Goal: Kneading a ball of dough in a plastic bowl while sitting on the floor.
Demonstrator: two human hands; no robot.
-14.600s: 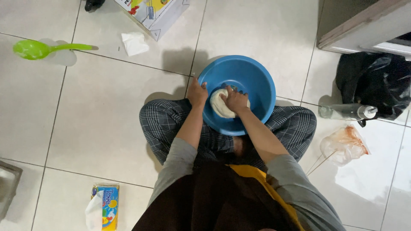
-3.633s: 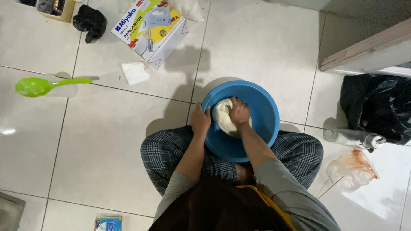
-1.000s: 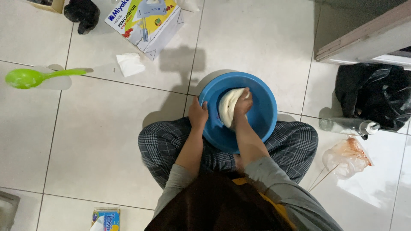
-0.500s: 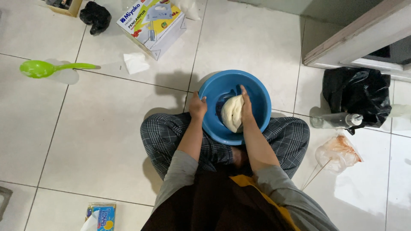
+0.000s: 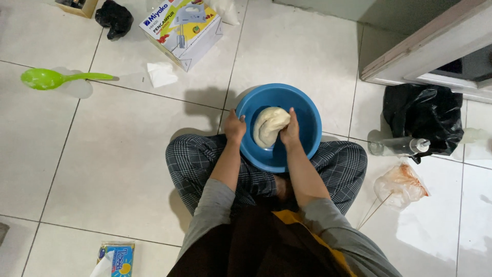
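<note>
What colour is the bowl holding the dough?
Blue: the bowl shows clearly in the head view.

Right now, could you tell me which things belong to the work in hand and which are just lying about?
In hand: dough, blue basin, left hand, right hand.
Lying about: green spoon, mixer box, black bag, clear bottle, tissue pack.

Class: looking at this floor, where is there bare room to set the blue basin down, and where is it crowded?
Bare tiles lie left of the knee, between the green spoon and tissue pack. It is crowded right of the basin: black bag, clear bottle, plastic bag.
</note>
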